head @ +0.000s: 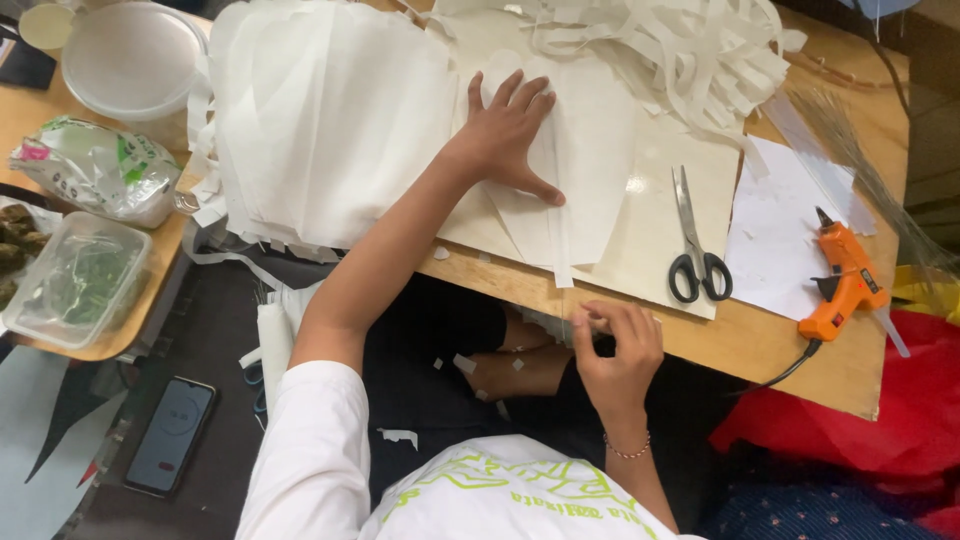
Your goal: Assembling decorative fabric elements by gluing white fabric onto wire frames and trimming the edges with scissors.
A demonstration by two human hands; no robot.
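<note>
A home craft corner is suggested: a low wooden board (pixel 760 340) is used as a worktable over the floor, heaped with cut paper (pixel 330 120) at upper centre. Scissors (pixel 697 262) and a glue gun (pixel 843 285) are laid at right. Food tubs (pixel 75 280) are kept at left, a phone (pixel 170 435) on the floor.

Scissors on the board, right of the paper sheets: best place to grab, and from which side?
Take the scissors by the black loop handles, coming from the near table edge. They lie flat and closed, blades pointing away, handles toward the person, with bare board around the loops. The right hand is closest, at that edge; the left hand is pressing the white paper sheets.
</note>
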